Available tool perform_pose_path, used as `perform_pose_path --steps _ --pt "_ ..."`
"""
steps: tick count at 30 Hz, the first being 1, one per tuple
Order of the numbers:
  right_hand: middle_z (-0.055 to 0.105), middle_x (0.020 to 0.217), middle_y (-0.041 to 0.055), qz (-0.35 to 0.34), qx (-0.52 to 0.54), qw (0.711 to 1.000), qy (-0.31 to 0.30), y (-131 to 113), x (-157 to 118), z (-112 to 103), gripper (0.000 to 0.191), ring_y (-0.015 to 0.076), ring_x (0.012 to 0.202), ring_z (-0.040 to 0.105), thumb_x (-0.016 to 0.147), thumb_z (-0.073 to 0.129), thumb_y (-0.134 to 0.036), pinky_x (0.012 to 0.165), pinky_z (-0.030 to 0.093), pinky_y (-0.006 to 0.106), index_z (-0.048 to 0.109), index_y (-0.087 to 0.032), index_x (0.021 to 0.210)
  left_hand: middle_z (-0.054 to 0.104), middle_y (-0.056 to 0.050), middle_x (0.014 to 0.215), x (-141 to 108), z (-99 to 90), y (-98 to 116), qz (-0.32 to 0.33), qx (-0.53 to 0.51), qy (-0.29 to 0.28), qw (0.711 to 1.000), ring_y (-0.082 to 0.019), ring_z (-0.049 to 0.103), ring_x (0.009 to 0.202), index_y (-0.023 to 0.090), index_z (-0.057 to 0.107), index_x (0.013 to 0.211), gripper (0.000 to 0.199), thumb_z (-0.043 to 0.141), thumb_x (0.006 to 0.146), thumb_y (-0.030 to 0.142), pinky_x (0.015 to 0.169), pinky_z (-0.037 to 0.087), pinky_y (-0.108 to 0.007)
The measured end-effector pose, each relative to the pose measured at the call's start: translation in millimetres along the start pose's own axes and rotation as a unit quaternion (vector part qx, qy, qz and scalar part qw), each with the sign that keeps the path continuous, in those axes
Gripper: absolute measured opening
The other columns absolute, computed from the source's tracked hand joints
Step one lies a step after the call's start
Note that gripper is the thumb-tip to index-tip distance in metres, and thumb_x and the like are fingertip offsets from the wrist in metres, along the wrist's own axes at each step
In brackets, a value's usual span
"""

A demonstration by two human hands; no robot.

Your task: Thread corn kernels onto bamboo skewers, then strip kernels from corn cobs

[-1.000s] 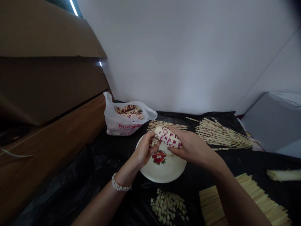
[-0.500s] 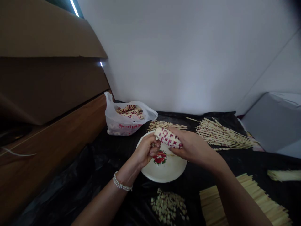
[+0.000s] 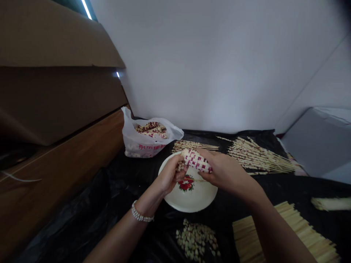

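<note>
A corn cob with white and dark red kernels is held over a white bowl that has a red flower print inside. My right hand wraps round the cob's right end. At its left end, my left hand has curled fingers touching the cob, with loose kernels gathered in them. A thin stick lies across the bowl, partly hidden by my right hand.
A white plastic bag holds more cobs. Skewered kernels lie at the back right, with more skewers behind the bowl. Loose kernels and flat sticks lie in front. Cardboard stands left.
The fingers of my left hand have shifted at the cob's left end, and the kernels in them show more. My right hand and the cob have barely moved.
</note>
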State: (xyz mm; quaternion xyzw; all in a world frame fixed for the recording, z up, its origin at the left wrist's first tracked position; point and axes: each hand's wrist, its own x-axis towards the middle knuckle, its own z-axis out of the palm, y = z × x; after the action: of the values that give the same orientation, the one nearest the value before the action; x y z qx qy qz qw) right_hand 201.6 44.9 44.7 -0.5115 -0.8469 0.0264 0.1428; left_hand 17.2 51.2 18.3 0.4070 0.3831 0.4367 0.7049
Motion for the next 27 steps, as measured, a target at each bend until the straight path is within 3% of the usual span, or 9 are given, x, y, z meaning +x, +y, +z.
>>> perform_pose_path --steps 10,18,27 --pt "0.067 0.101 0.0124 0.017 -0.013 1.000 0.003 -9.4 1.3 1.1 0.060 0.0252 0.077 0.063 0.079 0.051 -0.030 0.056 0.032 0.030 0.044 -0.019 0.137 0.044 0.004 0.055 2.2 -2.0 -1.5 0.024 0.015 -0.005 1.000 -0.003 0.023 0.038 0.018 0.044 0.068 0.023 0.044 0.083 0.036 0.041 0.013 -0.022" --pt "0.067 0.097 0.0101 -0.013 -0.052 0.998 0.015 -7.5 -0.7 3.5 0.057 0.0224 0.067 0.061 0.079 0.051 -0.030 0.053 0.024 0.029 0.045 -0.022 0.134 0.044 0.005 0.055 0.6 -0.3 -2.5 0.034 0.022 0.000 0.999 -0.004 0.024 0.038 0.019 0.043 0.072 0.009 0.044 0.074 0.028 0.041 0.012 -0.021" --pt "0.068 0.096 0.0099 -0.016 -0.059 0.998 0.009 -0.9 -0.2 8.2 0.061 0.0213 0.066 0.061 0.077 0.054 -0.029 0.053 0.025 0.028 0.044 -0.024 0.137 0.041 0.005 0.052 4.1 1.1 -8.4 0.019 0.032 0.021 0.999 -0.003 0.022 0.036 0.019 0.042 0.067 0.014 0.043 0.073 0.032 0.038 0.012 -0.018"
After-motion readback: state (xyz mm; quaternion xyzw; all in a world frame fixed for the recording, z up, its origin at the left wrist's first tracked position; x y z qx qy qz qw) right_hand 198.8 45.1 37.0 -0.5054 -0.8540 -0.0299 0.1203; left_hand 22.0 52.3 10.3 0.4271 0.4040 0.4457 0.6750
